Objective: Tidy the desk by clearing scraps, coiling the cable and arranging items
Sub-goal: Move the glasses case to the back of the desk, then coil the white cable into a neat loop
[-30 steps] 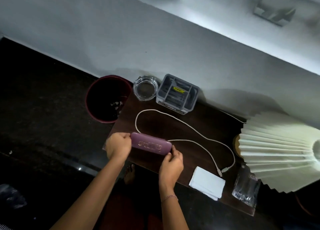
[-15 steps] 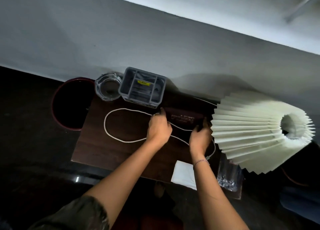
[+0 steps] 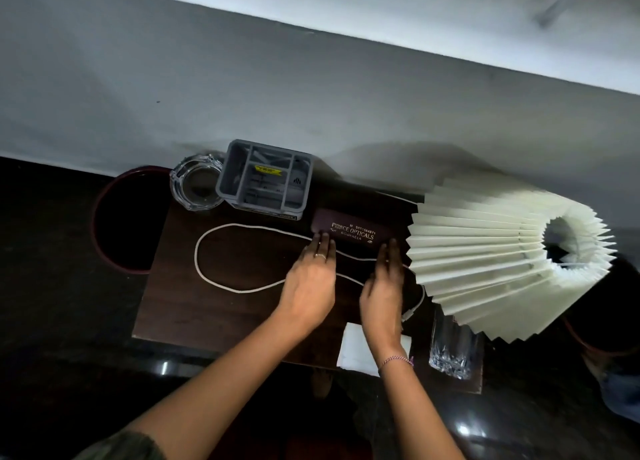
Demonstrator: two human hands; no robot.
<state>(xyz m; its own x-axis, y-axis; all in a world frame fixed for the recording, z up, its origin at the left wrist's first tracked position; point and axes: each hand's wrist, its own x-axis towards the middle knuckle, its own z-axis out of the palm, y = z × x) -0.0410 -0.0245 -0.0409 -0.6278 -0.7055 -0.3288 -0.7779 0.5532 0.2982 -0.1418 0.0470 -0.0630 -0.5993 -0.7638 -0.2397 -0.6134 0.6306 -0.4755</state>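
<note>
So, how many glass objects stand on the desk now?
2. A glass ashtray sits at the far left corner of the desk, beside the grey organizer. A cut-glass tumbler stands at the near right corner, under the pleated lampshade. The lampshade may hide others.

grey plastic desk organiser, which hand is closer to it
Left. The left hand lies just short of the grey plastic desk organiser, fingertips at the maroon spectacle case; the right hand sits further right, by the cream pleated lampshade.
</note>
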